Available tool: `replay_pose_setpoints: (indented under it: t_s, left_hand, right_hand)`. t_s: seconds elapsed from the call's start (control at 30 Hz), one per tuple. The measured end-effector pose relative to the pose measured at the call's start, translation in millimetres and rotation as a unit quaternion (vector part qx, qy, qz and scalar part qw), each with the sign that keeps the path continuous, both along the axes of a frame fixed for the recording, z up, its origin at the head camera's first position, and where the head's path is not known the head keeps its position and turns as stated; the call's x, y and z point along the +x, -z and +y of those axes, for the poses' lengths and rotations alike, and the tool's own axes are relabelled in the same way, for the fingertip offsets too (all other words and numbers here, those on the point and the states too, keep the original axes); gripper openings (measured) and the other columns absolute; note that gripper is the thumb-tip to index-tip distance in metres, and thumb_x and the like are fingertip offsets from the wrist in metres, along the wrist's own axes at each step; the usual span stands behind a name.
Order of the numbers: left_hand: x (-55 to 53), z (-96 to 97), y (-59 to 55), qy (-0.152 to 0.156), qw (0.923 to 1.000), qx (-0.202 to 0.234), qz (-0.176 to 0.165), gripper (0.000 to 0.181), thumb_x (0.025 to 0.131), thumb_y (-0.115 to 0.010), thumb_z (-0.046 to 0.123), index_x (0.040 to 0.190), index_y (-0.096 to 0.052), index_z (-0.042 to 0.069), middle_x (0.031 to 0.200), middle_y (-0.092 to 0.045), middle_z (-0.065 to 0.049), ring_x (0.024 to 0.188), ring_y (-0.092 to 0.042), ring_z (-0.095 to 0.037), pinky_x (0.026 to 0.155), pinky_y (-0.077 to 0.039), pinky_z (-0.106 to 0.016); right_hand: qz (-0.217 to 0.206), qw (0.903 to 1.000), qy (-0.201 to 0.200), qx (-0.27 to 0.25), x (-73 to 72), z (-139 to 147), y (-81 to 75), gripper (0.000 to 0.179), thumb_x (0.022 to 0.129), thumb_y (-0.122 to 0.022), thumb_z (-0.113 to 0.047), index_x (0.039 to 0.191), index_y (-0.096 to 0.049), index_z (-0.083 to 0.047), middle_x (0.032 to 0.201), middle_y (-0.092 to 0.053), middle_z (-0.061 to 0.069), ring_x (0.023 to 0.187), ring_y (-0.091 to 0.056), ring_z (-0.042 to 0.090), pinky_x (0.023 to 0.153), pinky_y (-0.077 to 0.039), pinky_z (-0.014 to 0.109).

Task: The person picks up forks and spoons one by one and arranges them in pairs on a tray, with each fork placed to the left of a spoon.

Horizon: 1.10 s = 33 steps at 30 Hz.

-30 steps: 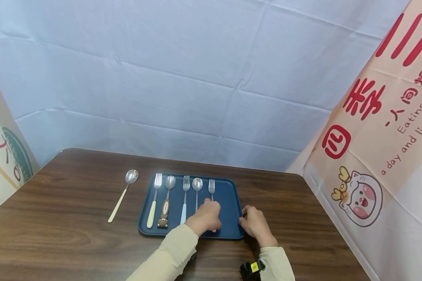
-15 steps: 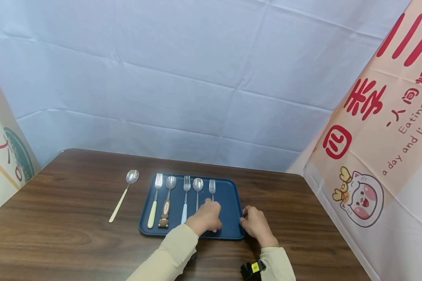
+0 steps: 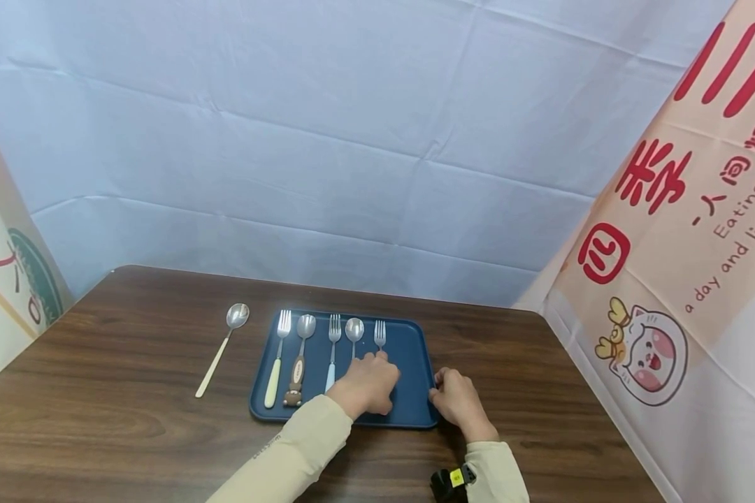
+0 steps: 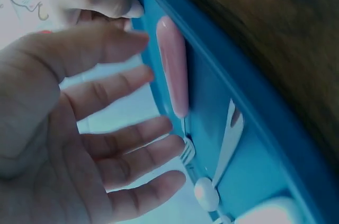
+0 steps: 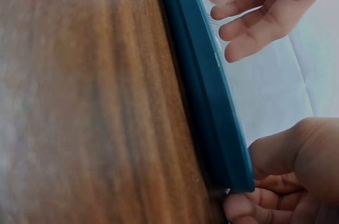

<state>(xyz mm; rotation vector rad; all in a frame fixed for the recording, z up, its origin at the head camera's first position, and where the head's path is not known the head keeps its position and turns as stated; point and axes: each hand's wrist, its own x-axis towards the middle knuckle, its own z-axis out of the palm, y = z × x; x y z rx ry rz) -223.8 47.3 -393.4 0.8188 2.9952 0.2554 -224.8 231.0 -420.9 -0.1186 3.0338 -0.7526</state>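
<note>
My left hand (image 3: pixel 370 385) hovers over the right part of a blue tray (image 3: pixel 412 377), fingers spread and apart from the cutlery in the left wrist view. Below its fingertips lies a fork with a pink handle (image 4: pixel 174 68), whose tines (image 3: pixel 380 334) show in the head view. Beside it is a spoon (image 3: pixel 354 330) with a white handle (image 4: pixel 229 142). At the tray's right edge, my right hand (image 3: pixel 458 404) pinches the rim, thumb over it and fingers beneath. Further left on the tray lie a blue-handled fork (image 3: pixel 333 342), a brown bear-handled spoon (image 3: pixel 297 370) and a cream-handled fork (image 3: pixel 273 381).
A loose spoon with a cream handle (image 3: pixel 217 362) lies on the wooden table (image 3: pixel 113 391), left of the tray. White cloth (image 3: pixel 289 140) hangs behind the table, and a printed banner (image 3: pixel 648 265) stands along the right side.
My left hand has risen slightly and its fingers now cover more of the pink-handled fork's neck in the head view. The right hand, tray and cutlery stay in place.
</note>
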Motion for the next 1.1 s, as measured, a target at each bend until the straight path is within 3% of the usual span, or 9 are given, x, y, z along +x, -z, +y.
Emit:
replay_pose_setpoints:
  t_s: [0.27,0.43,0.53,0.73,1.1]
  left_hand:
    - [-0.8,-9.9,-0.6,0.019,0.9998,-0.004,0.002,0.029,0.072,-0.074,0.028,0.101,-0.071,0.020,0.107,-0.058,-0.010,0.089,-0.054,-0.025,0.076,-0.046,-0.046]
    - [-0.1,-15.5,0.7,0.023,0.9994,0.005,0.025,0.018,0.072,-0.074,0.028,0.087,-0.070,0.020,0.089,-0.055,-0.004,0.073,-0.049,-0.019,0.065,-0.045,-0.041]
    - [1.4,-21.7,1.2,0.016,0.9991,0.002,0.040,0.017,0.071,-0.076,0.030,0.083,-0.068,0.020,0.084,-0.052,-0.004,0.069,-0.047,-0.018,0.063,-0.044,-0.040]
    - [2.7,-40.3,4.9,0.003,0.9988,0.000,0.049,0.034,0.069,-0.076,0.028,0.100,-0.070,0.015,0.090,-0.055,-0.007,0.073,-0.050,-0.020,0.068,-0.046,-0.044]
    - [-2.3,-76.2,8.2,-0.031,0.9983,0.045,0.021,0.037,0.071,-0.076,0.024,0.106,-0.070,0.012,0.100,-0.058,-0.010,0.078,-0.053,-0.021,0.072,-0.048,-0.046]
  right_hand:
    - [0.005,1.0000,0.001,-0.001,-0.3,0.4,-0.8,0.019,0.083,-0.060,-0.003,0.099,-0.059,0.008,0.066,-0.052,0.003,0.058,-0.048,0.016,0.058,-0.043,0.033]
    - [0.006,1.0000,0.002,-0.003,-0.4,1.3,-1.0,0.020,0.083,-0.060,-0.003,0.100,-0.059,0.008,0.067,-0.053,0.003,0.059,-0.049,0.016,0.058,-0.043,0.033]
    - [0.004,1.0000,0.001,-0.006,-0.8,1.1,-0.5,0.020,0.083,-0.060,-0.003,0.100,-0.059,0.008,0.067,-0.053,0.003,0.059,-0.049,0.016,0.058,-0.043,0.032]
    - [0.000,0.9999,0.001,-0.012,-0.9,-0.3,0.5,0.021,0.083,-0.060,-0.002,0.101,-0.059,0.009,0.067,-0.053,0.004,0.058,-0.049,0.016,0.057,-0.043,0.032]
    - [0.002,1.0000,0.001,-0.009,-0.1,0.6,0.7,0.023,0.083,-0.060,-0.003,0.102,-0.059,0.009,0.067,-0.054,0.004,0.058,-0.049,0.016,0.057,-0.043,0.032]
